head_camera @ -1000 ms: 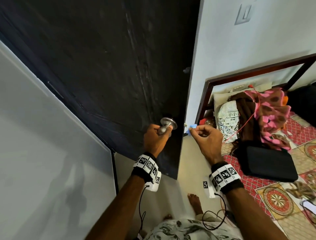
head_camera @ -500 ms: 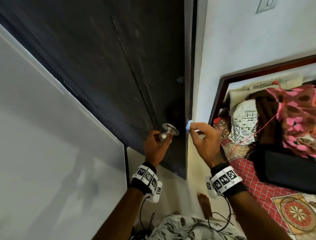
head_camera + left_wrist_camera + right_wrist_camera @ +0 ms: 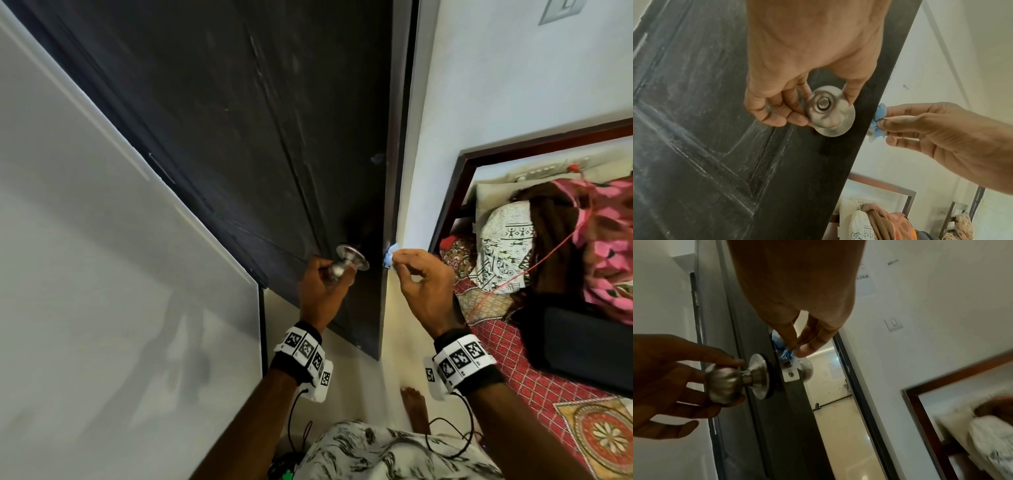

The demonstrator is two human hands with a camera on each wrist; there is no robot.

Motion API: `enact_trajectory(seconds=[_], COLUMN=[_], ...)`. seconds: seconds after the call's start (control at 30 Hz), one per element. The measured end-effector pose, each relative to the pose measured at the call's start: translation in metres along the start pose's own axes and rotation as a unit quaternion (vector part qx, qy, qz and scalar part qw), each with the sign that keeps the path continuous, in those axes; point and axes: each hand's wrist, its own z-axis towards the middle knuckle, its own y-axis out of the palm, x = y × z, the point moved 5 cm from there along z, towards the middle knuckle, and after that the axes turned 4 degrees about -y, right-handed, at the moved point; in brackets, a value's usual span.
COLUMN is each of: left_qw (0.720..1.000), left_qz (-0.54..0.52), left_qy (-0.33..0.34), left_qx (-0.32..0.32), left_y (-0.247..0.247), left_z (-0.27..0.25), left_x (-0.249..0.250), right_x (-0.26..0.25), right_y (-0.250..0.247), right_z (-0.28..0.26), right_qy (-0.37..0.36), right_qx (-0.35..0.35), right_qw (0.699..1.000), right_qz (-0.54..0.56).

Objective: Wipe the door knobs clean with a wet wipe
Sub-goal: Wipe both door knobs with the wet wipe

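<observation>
Your left hand (image 3: 320, 289) gripped the knob (image 3: 337, 269) on the dark door (image 3: 239, 137); your right hand (image 3: 424, 287) pinched the blue wipe (image 3: 390, 258) against the door's edge.

Dim indoor light, bent edges, blurred bedding (image 3: 990, 434)

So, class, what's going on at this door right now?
A person stands at a half-open dark door. The left hand grips the metal knob on the near face. The right hand pinches a crumpled blue wet wipe in its fingers and presses it against the latch on the door's edge.
</observation>
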Motion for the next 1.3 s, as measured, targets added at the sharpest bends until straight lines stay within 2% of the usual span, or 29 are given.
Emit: enact_trajectory(seconds=[0.1, 0.17, 0.23, 0.33, 0.5, 0.6, 0.77, 0.9, 1.03, 1.3], left_qw=[1.0, 1.0, 1.0, 1.0, 0.998, 0.998, 0.998, 0.998, 0.997, 0.998], left_qz=[-0.002, 0.004, 0.003, 0.004, -0.02, -0.037, -0.025, -0.02, -0.023, 0.017], left_qy=[0.003, 0.008, 0.017, 0.023, 0.031, -0.002, 0.0, 0.016, 0.037, 0.024], left_qx=[0.001, -0.004, -0.008, -0.017, -0.042, -0.048, -0.058, -0.056, -0.058, -0.049], left_y=[-0.002, -0.004, -0.007, -0.011, -0.028, -0.03, -0.032, -0.034, -0.036, -0.034], left_z=[-0.001, -0.002, -0.002, -0.001, 0.005, 0.007, 0.01, 0.002, -0.003, -0.003], left_x=[-0.001, -0.002, -0.001, -0.003, -0.01, -0.011, -0.021, -0.02, -0.012, -0.006], right_x=[0.017, 0.026, 0.029, 0.029, 0.021, 0.015, 0.01, 0.011, 0.009, 0.007], right_y=[0.009, 0.016, 0.022, 0.03, 0.037, 0.039, 0.032, 0.035, 0.04, 0.04], right_z=[-0.013, -0.021, -0.029, -0.038, -0.05, -0.058, -0.058, -0.059, -0.06, -0.061], right_qy=[0.141, 0.235, 0.285, 0.321, 0.338, 0.328, 0.291, 0.296, 0.271, 0.286], right_qx=[0.022, 0.032, 0.059, 0.109, 0.142, 0.119, 0.055, 0.059, 0.053, 0.063], right_qw=[0.987, 0.957, 0.928, 0.901, 0.894, 0.909, 0.94, 0.946, 0.957, 0.953], right_qz=[0.067, 0.166, 0.234, 0.271, 0.259, 0.229, 0.169, 0.12, 0.085, 0.077])
